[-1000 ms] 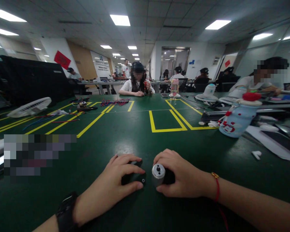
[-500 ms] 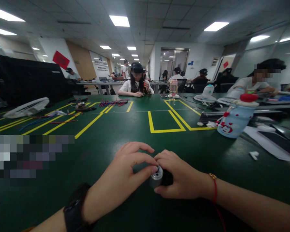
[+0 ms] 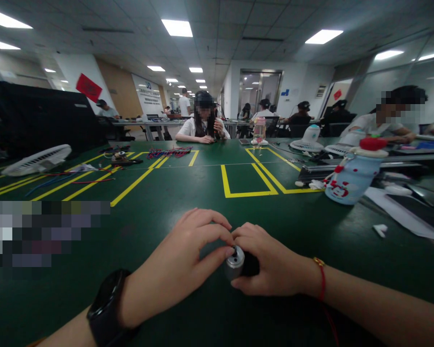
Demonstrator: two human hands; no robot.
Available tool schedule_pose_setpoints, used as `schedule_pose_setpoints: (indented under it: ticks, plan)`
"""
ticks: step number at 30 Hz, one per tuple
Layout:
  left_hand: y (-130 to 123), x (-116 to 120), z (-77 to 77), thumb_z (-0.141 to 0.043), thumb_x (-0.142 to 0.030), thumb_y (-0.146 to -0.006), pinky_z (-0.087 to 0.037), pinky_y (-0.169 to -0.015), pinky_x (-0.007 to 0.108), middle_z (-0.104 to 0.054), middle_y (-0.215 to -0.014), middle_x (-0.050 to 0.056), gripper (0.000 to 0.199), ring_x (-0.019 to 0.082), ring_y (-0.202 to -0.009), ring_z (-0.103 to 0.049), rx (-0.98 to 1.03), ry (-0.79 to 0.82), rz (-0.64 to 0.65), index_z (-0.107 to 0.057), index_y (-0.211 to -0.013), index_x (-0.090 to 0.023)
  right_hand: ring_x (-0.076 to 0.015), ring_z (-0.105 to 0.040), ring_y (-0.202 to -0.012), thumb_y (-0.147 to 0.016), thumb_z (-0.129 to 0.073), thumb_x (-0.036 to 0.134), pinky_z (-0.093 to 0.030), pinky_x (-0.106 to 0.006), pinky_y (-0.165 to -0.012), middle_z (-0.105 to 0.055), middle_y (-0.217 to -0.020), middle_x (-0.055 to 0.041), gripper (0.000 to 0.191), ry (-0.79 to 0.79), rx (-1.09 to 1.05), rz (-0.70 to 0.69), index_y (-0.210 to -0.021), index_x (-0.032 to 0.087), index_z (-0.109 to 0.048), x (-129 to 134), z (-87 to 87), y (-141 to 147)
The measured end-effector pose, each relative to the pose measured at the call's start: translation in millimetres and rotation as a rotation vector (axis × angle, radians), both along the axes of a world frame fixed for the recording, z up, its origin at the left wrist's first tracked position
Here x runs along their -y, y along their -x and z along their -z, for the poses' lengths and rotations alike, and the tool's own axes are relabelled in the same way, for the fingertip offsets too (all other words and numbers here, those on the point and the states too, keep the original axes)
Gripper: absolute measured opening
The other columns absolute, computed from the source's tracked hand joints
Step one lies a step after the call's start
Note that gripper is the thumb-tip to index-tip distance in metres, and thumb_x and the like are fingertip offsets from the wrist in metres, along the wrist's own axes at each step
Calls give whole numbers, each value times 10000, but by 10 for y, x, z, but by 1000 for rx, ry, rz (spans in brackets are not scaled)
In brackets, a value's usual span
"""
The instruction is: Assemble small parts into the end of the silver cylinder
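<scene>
A small silver cylinder that looks like an electric motor (image 3: pixel 235 267) stands upright near the front middle of the table, its round end with dark holes facing up. My right hand (image 3: pixel 271 262) is curled around it from the right, the thumb at its lower front and the fingers behind. My left hand (image 3: pixel 193 255) reaches over from the left. Its thumb and index finger are pinched together at the small dark part on the motor's top. Whatever lies between those fingertips is too small to make out. The other left fingers are bent above.
On the green table (image 3: pixel 166 193) run yellow tape lines. A blue bottle (image 3: pixel 354 178) stands at right, near white earbuds (image 3: pixel 380 230) and a dark phone (image 3: pixel 421 210). Bundled wires (image 3: pixel 169 153) and a white fan (image 3: pixel 38 160) lie toward the left. A person (image 3: pixel 202 123) sits opposite.
My left wrist has turned slightly, showing more of the watch face. The left index finger and thumb have shifted a little at the motor's top. My right hand keeps its hold.
</scene>
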State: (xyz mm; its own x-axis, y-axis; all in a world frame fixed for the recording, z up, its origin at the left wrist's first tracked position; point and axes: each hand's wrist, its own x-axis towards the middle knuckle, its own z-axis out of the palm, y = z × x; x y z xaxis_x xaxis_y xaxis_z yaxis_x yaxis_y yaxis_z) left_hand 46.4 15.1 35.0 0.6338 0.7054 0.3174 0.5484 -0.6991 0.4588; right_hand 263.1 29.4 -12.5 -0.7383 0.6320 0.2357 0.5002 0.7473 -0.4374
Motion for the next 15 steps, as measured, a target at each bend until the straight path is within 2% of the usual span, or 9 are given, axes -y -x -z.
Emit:
schedule_pose_setpoints:
  ticks: [10, 15]
  plan:
    - [-31, 46, -11, -552, -173, -927, -384, -1003, 422, -600, -1166, -16, 173, 207, -1120, -523, -56, 10, 4, -630, -1017, -299, -226, -495, -942, -702, -738, 319, -375, -375, -848, -596, -1024, -31, 330, 8, 0, -3, -972, 207, -586, -2, 3, -1]
    - [206, -92, 107, -490, -251, -968, -433, -1014, 355, -598, -1237, 0, 215, 191, -1156, -545, 19, 69, -39, -608, -1139, -308, -225, -503, -942, -684, -766, 322, -376, -374, -852, -609, -1044, -34, 361, 33, -7, 22, -975, 201, -590, 11, -30, -1]
